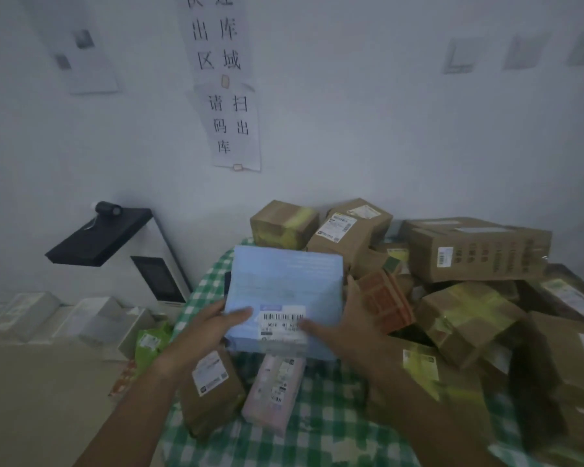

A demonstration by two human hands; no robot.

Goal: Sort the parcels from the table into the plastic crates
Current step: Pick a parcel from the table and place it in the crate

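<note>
Both hands hold a pale blue flat parcel above a table heaped with packages.

Head view: the left hand (213, 326) grips the pale blue flat parcel (284, 291) at its left edge, thumb on top beside the white barcode label (283, 326); the right hand (344, 326) clasps its right edge, thumb on the label. The parcel is over the green-and-white checked tablecloth (317, 433), above a pink padded mailer (273, 389) and a brown cardboard box (213, 392), with brown cartons (476, 251) piled to the right.
</note>
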